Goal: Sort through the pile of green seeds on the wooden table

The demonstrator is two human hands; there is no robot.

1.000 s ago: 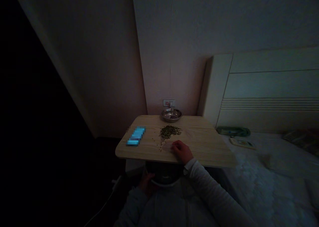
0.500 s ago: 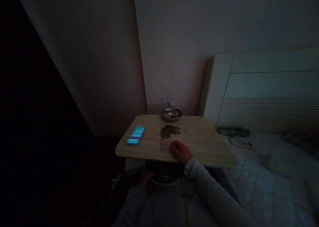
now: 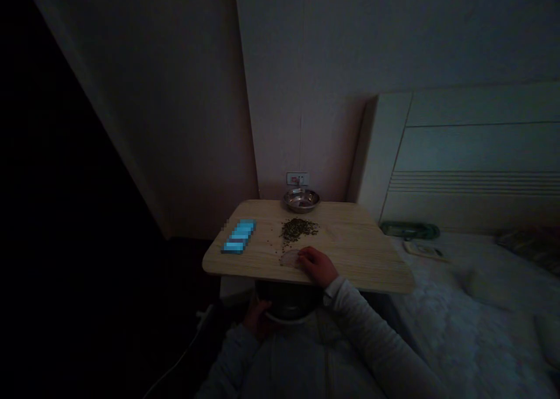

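A pile of small dark green grains lies on a light wooden table, with loose grains scattered toward me. My right hand rests on the table's near part, fingers curled against a small pale translucent piece beside the loose grains. My left hand is below the table's front edge, gripping the rim of a dark round bowl held under that edge. A small steel bowl stands at the table's far edge.
A glowing blue phone screen lies on the table's left side. A wall socket sits behind the steel bowl. A bed with a pale headboard and a green case is on the right. The left is dark.
My right hand has stayed in nearly the same spot, shifting slightly; the pale piece now shows more clearly at its fingertips. My left hand still holds the bowl under the edge.
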